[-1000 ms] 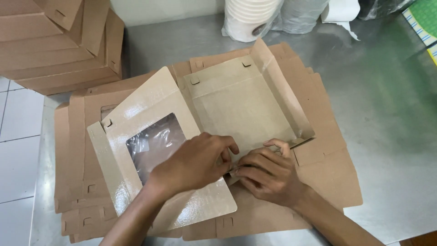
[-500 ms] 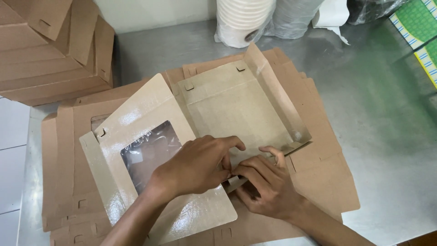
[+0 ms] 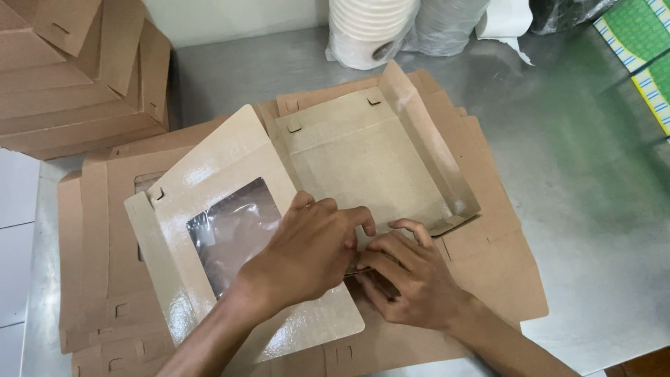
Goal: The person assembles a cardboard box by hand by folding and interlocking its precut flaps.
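Kraft window box [image 3: 370, 167], half folded, lying open on a pile of flat box blanks [image 3: 91, 237] on the steel worktop [image 3: 579, 209]. Long axis running from near-left to far-right: lid panel toward the near-left, tray panel beyond the fingers toward the far-right. Lid's glossy inner face up, with a clear film window [image 3: 230, 227] just left of the left hand. Tray's right side wall folded up, standing tilted; near edge flap under both hands.

Left hand [image 3: 310, 251] palm down, fingers curled and pressed onto the fold where lid meets tray. Right hand [image 3: 412, 279] touching it from the right, fingers bent and pinched on the same cardboard flap (thumb hidden, so exact grip hard to tell). Both hands together, clamped on the box's near edge.

Nothing inside the tray; bare cardboard floor showing.

Far beyond the hands: stack of white paper cups [image 3: 370, 31] in a plastic sleeve, upright, with a second sleeved stack [image 3: 447, 24], greyer, just right of it. Contents of the second stack unclear. Far left of the left hand: folded brown boxes [image 3: 77, 77] piled one on another. Far right, well apart: green patterned sheet [image 3: 638, 35] at the worktop's edge.
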